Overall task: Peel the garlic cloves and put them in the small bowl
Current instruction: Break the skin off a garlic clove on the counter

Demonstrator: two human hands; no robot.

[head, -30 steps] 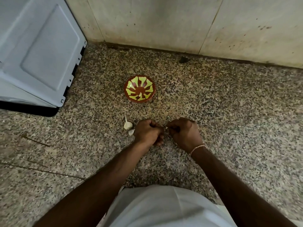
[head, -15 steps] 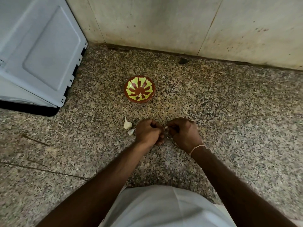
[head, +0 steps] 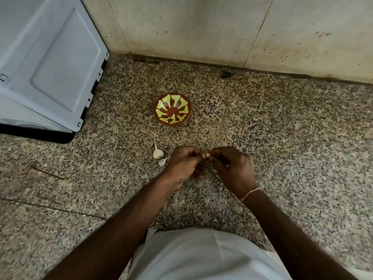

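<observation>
Speckled stone floor [head: 282, 138], grey appliance [head: 46, 63] at left, small bowl [head: 172, 108] w/ what looks like one pale clove already in. Left hand [head: 184, 164] & right hand [head: 232, 166] both pinch the garlic clove [head: 205, 155] btwn them; its long axis prob runs hand to hand, hard to tell. Imo hold one end firm and strip skin off the tip. Two unpeeled cloves [head: 157, 152] lie just left.

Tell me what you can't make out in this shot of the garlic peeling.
Head view only:
- Garlic clove: mostly hidden between left hand and right hand; how much is peeled unclear.
- Loose clove: partly behind the left hand.
- Small bowl: pattern masks any contents.
- Grey appliance: cut off by the left edge.
</observation>
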